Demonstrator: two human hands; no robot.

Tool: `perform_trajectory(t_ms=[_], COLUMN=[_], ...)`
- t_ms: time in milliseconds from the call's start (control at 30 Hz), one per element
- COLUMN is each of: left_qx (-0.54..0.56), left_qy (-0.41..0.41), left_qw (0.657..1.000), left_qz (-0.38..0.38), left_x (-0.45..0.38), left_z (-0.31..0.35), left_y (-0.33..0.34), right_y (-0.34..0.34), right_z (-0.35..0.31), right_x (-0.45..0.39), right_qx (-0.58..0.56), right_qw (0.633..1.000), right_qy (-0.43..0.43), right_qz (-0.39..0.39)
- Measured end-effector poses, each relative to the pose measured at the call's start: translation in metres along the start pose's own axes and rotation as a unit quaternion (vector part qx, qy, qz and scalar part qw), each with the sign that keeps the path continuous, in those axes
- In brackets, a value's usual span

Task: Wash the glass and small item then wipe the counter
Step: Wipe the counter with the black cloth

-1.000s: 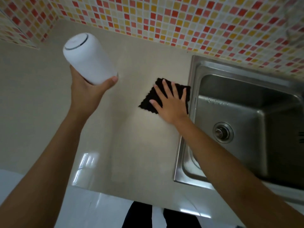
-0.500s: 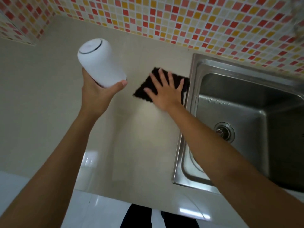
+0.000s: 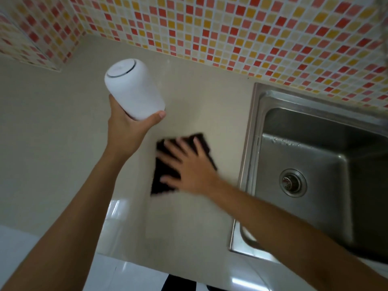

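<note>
Left hand (image 3: 126,131) grips white glass (image 3: 134,89) upper left, lifted above counter (image 3: 63,143). Right hand (image 3: 189,166), fingers flat & spread, presses black cloth (image 3: 163,177) at center. Sink (image 3: 315,164) w/ drain (image 3: 292,183) on right; mosaic tile wall (image 3: 231,28) across top.

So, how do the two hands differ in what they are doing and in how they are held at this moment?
The left hand grips the white container with curled fingers and thumb; the right hand lies flat, fingers spread, on the black cloth. The left hand is raised above the counter; the right hand presses down on it. The left looks sharp, the right blurred. Both are bare.
</note>
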State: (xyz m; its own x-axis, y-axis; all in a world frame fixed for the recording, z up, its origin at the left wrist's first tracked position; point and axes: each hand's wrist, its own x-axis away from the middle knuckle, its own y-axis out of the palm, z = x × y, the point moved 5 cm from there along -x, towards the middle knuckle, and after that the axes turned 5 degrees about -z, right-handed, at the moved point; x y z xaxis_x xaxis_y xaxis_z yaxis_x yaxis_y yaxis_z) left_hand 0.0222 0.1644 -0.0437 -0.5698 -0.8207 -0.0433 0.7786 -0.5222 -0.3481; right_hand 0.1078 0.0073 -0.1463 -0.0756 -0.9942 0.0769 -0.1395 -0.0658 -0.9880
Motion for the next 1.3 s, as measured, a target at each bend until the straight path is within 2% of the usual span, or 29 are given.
perform_trajectory(t_ms=[100, 200, 267, 333, 500, 600, 667, 800, 867, 1033, 1300], left_qx=[-0.032, -0.048, -0.042, -0.027, 0.003, 0.003, -0.004, -0.019, -0.029, -0.038, -0.054], left_qy=[-0.007, 0.000, 0.007, 0.009, 0.019, 0.010, -0.003, -0.027, -0.037, -0.058, -0.054], left_qw=[0.999, 0.999, 0.999, 0.999, 1.000, 1.000, 1.000, 0.999, 0.999, 0.998, 0.997], left_qz=[0.001, 0.006, 0.015, 0.025, 0.023, 0.015, 0.009, 0.002, 0.006, 0.010, 0.020], left_x=[0.008, 0.018, 0.020, 0.017, 0.005, 0.007, 0.013, 0.030, 0.040, 0.062, 0.076], left_z=[-0.001, -0.003, -0.003, -0.003, 0.001, -0.001, -0.005, -0.019, -0.025, -0.037, -0.040], left_y=[-0.010, -0.024, -0.031, -0.032, -0.012, 0.005, 0.014, 0.028, 0.034, 0.054, 0.069], right_y=[-0.021, -0.024, -0.021, -0.012, 0.014, 0.020, 0.013, -0.004, -0.010, -0.005, -0.029], right_z=[0.092, 0.132, 0.113, 0.069, -0.075, -0.076, -0.043, 0.059, 0.089, 0.069, 0.052], right_x=[-0.074, -0.101, -0.095, -0.082, 0.001, 0.048, 0.058, 0.047, 0.039, 0.044, 0.076], right_qx=[-0.028, -0.056, -0.048, -0.040, -0.034, -0.024, -0.019, -0.005, -0.014, -0.031, -0.065], right_qw=[0.984, 0.963, 0.964, 0.975, 0.999, 0.999, 1.000, 0.986, 0.974, 0.967, 0.971], right_qy=[0.170, 0.253, 0.252, 0.215, -0.001, -0.030, -0.004, 0.166, 0.222, 0.252, 0.203], right_qz=[-0.039, -0.076, -0.063, -0.043, -0.008, -0.012, -0.008, -0.027, -0.034, 0.035, 0.107])
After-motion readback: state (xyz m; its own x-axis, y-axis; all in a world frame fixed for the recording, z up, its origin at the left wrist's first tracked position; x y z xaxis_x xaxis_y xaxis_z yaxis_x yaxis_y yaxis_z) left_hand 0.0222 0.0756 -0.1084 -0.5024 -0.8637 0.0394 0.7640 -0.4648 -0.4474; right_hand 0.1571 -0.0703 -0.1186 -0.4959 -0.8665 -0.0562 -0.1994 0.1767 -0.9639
